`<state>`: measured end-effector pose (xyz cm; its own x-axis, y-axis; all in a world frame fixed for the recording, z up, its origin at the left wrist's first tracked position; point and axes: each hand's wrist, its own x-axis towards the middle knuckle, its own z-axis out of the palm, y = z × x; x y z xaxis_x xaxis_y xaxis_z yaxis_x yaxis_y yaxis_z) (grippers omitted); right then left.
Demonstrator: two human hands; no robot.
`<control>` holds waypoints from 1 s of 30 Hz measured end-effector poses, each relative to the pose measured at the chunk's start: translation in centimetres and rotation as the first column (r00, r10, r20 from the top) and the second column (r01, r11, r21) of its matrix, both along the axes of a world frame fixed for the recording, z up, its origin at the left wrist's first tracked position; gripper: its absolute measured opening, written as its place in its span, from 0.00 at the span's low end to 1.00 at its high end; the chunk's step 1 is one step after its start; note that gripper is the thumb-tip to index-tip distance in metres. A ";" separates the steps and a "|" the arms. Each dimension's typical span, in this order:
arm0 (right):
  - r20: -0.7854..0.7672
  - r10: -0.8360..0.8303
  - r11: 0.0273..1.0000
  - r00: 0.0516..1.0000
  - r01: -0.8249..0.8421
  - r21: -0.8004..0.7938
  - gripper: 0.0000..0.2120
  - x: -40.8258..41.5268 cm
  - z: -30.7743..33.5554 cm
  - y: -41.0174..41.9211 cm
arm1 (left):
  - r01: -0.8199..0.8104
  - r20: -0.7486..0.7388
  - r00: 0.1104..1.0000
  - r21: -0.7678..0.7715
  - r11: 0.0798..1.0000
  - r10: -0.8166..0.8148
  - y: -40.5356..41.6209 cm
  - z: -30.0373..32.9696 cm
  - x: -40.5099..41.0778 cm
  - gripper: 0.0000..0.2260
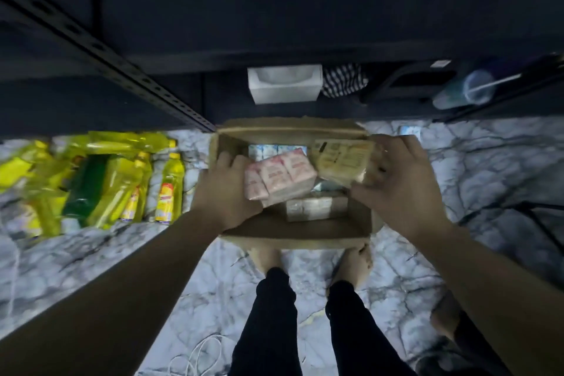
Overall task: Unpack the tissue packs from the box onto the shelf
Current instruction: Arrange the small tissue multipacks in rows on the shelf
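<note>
Bottles (134, 186): yellow ones w/ a green one, wrapped in plastic, on the floor at far left, well apart from the box. Not part of my job.
Shelf (128, 70): dark metal rack across the top; I see no tissue packs on it from here, only a white dispenser (285, 84) on the low level just behind the box.
Left hand (227, 192): over the box's left side, fingers curled round the pink tissue pack (279, 178), gripping it at its left end.
Box (293, 233): cardboard, open, on the floor right in front of my feet.
Packs left in box (314, 207): at least one pale wrapped pack on the bottom, more bluish ones toward the back; can't count them.
Yellow tissue pack (343, 162): tilted, just beside the pink one, above the box's right half.
Right hand (399, 183): fingers wrapped round the yellow pack's right end, thumb below it, holding it.
Progress: early-to-mid, I'd say. Two packs are lifted clear of the stack but not shelved, and several remain inside.
</note>
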<state>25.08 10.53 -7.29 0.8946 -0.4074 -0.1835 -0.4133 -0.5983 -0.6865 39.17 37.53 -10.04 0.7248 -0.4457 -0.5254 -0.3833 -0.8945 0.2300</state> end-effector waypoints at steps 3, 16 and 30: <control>0.101 -0.070 0.995 0.992 0.063 0.079 0.38 -0.5 8.1 -0.3 | -0.036 0.067 0.997 -0.106 0.994 0.043 0.5 7.5 -0.7 0.37; 0.479 -0.073 0.990 0.875 0.122 -0.071 0.36 -0.9 34.0 -4.1 | -0.011 0.380 0.909 -0.389 0.921 0.171 -2.2 33.7 -2.0 0.36; 0.718 0.032 0.992 0.696 0.067 -0.109 0.28 0.4 48.6 -10.9 | 0.168 0.623 0.754 -0.491 0.855 0.209 -8.4 49.5 -0.9 0.37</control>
